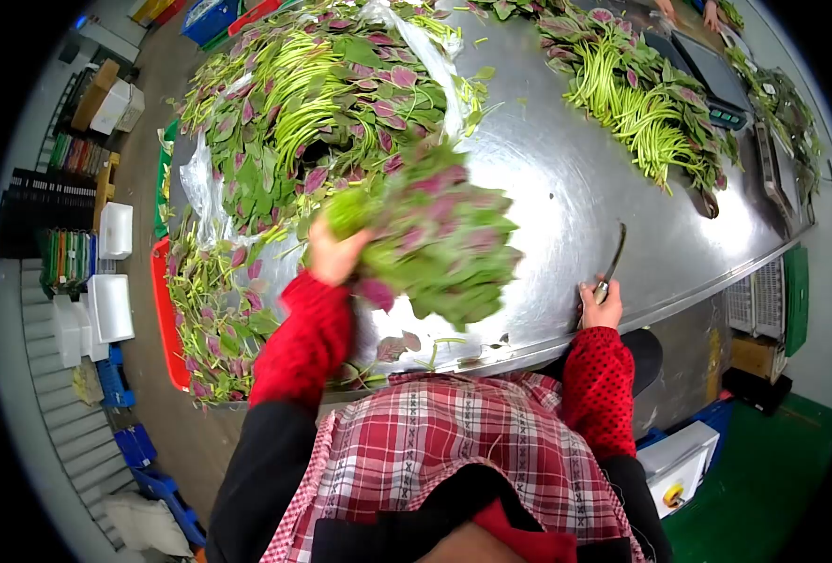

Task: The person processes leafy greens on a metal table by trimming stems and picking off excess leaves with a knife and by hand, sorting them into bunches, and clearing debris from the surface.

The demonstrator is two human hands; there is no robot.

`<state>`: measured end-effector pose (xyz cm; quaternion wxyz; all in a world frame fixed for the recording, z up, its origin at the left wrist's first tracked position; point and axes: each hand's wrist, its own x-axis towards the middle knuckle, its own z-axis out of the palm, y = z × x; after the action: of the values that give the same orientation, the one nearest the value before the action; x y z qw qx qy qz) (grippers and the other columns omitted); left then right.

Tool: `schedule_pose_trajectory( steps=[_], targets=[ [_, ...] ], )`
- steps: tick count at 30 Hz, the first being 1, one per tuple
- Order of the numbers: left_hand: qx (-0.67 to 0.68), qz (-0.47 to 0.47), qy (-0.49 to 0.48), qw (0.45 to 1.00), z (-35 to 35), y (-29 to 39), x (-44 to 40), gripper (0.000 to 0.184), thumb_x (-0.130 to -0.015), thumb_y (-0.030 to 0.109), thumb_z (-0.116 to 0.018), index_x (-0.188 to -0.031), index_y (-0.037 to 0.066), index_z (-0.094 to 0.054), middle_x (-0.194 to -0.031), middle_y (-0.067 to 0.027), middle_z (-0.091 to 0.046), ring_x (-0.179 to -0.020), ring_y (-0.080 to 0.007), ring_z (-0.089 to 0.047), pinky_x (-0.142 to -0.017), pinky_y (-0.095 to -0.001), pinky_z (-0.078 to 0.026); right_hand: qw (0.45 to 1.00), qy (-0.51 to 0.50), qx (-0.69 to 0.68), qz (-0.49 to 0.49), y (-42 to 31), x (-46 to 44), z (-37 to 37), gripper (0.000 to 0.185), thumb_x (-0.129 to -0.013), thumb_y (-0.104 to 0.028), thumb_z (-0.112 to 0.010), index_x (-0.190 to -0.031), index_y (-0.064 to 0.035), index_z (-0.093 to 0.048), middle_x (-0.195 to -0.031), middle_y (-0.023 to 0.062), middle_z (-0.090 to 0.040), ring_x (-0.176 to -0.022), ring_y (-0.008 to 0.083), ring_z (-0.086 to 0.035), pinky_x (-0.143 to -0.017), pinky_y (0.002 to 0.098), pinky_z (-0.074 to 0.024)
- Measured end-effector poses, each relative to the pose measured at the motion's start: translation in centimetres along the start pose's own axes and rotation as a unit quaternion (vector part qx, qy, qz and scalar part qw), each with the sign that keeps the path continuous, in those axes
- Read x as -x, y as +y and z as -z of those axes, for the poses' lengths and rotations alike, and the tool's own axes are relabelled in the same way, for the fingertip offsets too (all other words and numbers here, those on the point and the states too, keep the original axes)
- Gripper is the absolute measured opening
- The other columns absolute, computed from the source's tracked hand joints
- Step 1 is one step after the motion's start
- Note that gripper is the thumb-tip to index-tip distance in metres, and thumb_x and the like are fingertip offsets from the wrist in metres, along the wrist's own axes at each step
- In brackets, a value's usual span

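Observation:
My left hand (333, 250) is closed round the stems of a bunch of red-and-green amaranth leaves (453, 239). The leaves fan out to the right above the steel table (547, 159) and are smeared by motion. In my right hand (604, 306), near the table's front edge, is a small curved knife (615, 255), its handle in my fist and its dark blade pointing up and away. Beyond my left hand lies a large heap of the same leafy greens (294, 103), partly wrapped in clear plastic (449, 75).
More bundled greens (632, 113) lie at the back right, beside a dark scale (711, 80). Another person's hands (710, 13) show at the top right. A red crate (165, 319) stands against the table's left side. Loose leaves (397, 347) lie along the front edge.

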<state>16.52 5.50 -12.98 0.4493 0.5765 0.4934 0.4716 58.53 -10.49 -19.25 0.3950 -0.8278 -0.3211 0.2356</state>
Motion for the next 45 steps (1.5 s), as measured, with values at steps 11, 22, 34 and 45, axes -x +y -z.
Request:
schedule_pose_trajectory(
  steps=[11, 22, 34, 45],
  targets=[
    [-0.363, -0.030, 0.121, 0.923, 16.9, 15.8, 6.5, 0.030, -0.070, -0.003, -0.063, -0.100, 0.001, -0.059, -0.089, -0.0077, -0.067, -0.081, -0.0156, -0.062, -0.074, -0.0289, -0.048, 0.582, -0.693, 0.238, 0.353, -8.8, 14.4, -13.4, 0.037, -0.086, -0.023, -0.060, -0.113, 0.0020, -0.058, -0.105, 0.0192, -0.064, -0.109, 0.0305, -0.056, -0.092, 0.0398, -0.0466],
    [0.098, 0.148, -0.113, 0.978, 0.7, 3.7, 5.3, 0.036, -0.061, -0.004, -0.073, -0.097, -0.002, -0.065, -0.091, -0.0079, -0.068, -0.086, -0.0193, -0.064, -0.078, -0.0342, -0.052, 0.767, -0.548, -0.051, 0.331, 2.1, 3.4, -6.1, 0.035, -0.089, -0.015, -0.062, -0.121, -0.0013, -0.057, -0.121, 0.0132, -0.060, -0.107, 0.0229, -0.059, -0.092, 0.0385, -0.0478],
    [-0.236, 0.056, -0.280, 0.929, 13.4, 15.9, 2.8, 0.041, -0.059, 0.002, -0.077, -0.097, 0.002, -0.062, -0.084, -0.0064, -0.066, -0.079, -0.0150, -0.059, -0.077, -0.0309, -0.048, 0.827, -0.404, 0.038, 0.389, -18.5, 7.1, -6.3, 0.077, -0.073, -0.049, -0.075, -0.127, 0.0006, -0.051, -0.120, 0.0204, -0.057, -0.108, 0.0306, -0.058, -0.092, 0.0366, -0.0468],
    [0.461, 0.198, -0.229, 0.834, -2.1, 0.9, -0.7, 0.063, -0.067, 0.003, -0.068, -0.126, -0.005, -0.048, -0.102, -0.0162, -0.066, -0.094, -0.0271, -0.063, -0.086, -0.0364, -0.049, 0.747, -0.649, -0.053, 0.133, -18.9, 7.6, -10.2, 0.062, -0.075, -0.030, -0.078, -0.122, 0.0047, -0.054, -0.112, 0.0149, -0.063, -0.102, 0.0206, -0.058, -0.093, 0.0339, -0.0444]
  ],
)
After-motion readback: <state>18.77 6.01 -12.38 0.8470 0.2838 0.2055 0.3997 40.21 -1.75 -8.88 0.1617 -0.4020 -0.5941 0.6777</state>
